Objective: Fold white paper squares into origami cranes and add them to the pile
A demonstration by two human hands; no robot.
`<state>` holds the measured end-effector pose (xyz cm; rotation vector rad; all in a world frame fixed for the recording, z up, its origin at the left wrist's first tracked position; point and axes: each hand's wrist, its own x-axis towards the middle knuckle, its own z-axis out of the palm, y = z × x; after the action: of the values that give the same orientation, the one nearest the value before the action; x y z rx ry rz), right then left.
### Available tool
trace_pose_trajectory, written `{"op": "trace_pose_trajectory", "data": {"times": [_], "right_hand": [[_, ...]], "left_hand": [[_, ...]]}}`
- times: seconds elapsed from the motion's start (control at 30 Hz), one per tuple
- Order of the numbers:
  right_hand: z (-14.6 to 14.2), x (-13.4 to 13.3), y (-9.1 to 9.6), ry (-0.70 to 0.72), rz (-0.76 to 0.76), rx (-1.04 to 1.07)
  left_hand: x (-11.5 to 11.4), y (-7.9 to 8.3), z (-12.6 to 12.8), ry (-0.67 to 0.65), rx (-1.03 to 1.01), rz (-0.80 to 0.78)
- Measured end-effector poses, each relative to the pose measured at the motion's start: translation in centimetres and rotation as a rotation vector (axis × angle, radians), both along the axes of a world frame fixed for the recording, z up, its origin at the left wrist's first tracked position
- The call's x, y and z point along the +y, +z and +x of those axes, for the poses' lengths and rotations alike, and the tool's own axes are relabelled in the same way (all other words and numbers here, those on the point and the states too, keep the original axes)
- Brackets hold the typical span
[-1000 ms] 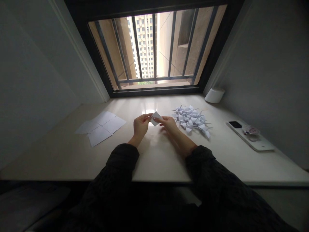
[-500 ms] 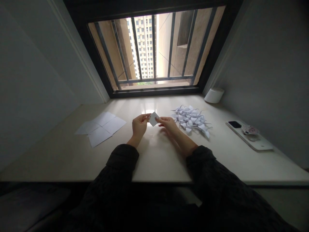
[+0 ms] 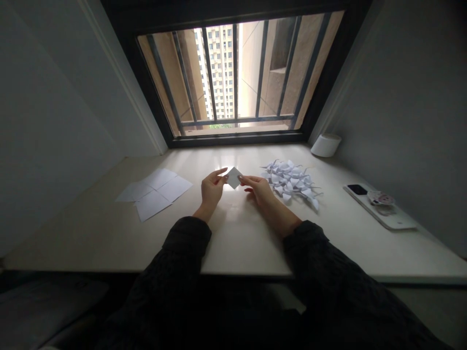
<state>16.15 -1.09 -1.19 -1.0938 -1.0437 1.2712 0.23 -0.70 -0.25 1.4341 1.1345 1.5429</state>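
Observation:
A small folded white paper piece (image 3: pixel 234 177) is held just above the pale desk (image 3: pixel 237 233), pinched from both sides. My left hand (image 3: pixel 212 188) grips its left corner with thumb and fingers. My right hand (image 3: pixel 260 188) pinches its right edge, fingers curled. Both forearms wear dark sleeves. To the right of my right hand lies a heap of several folded white paper cranes (image 3: pixel 291 181). Flat white paper sheets (image 3: pixel 155 192) lie to the left of my left hand.
A white phone-like device (image 3: pixel 379 212) with a small round object on it lies at the right. A white roll (image 3: pixel 326 145) stands in the back right corner. A barred window (image 3: pixel 237 78) fills the back wall.
The paper piece has turned slightly between my fingers and my hands sit a little higher in view; the camera shifted slightly.

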Motion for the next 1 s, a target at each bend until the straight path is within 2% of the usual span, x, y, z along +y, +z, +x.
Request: {"op": "trace_pose_trajectory", "data": {"times": [0.17, 0.33, 0.43, 0.63, 0.8, 0.9, 1.0], "right_hand": [[-0.1, 0.3, -0.3, -0.066, 0.071, 0.012], [0.1, 1.0, -0.8, -0.174, 0.206, -0.073], [0.4, 1.0, -0.8, -0.226, 0.26, -0.162], [0.5, 0.3, 0.4, -0.225, 0.397, -0.426], [0.5, 0.0, 1.0, -0.21, 0.405, -0.48], [0.6, 0.0, 1.0, -0.183, 0.353, -0.451], [0.5, -0.1, 0.9, -0.075, 0.274, -0.4]], "left_hand": [[-0.2, 0.5, -0.2, -0.029, 0.074, -0.107], [-0.1, 0.1, -0.3, -0.211, 0.146, -0.231], [-0.2, -0.3, -0.2, -0.266, 0.185, -0.265], [-0.7, -0.1, -0.2, -0.28, 0.36, -0.235], [-0.5, 0.0, -0.6, -0.221, 0.43, -0.257], [-0.3, -0.1, -0.5, -0.182, 0.368, -0.256], [-0.4, 0.1, -0.3, -0.14, 0.213, -0.268]]}}
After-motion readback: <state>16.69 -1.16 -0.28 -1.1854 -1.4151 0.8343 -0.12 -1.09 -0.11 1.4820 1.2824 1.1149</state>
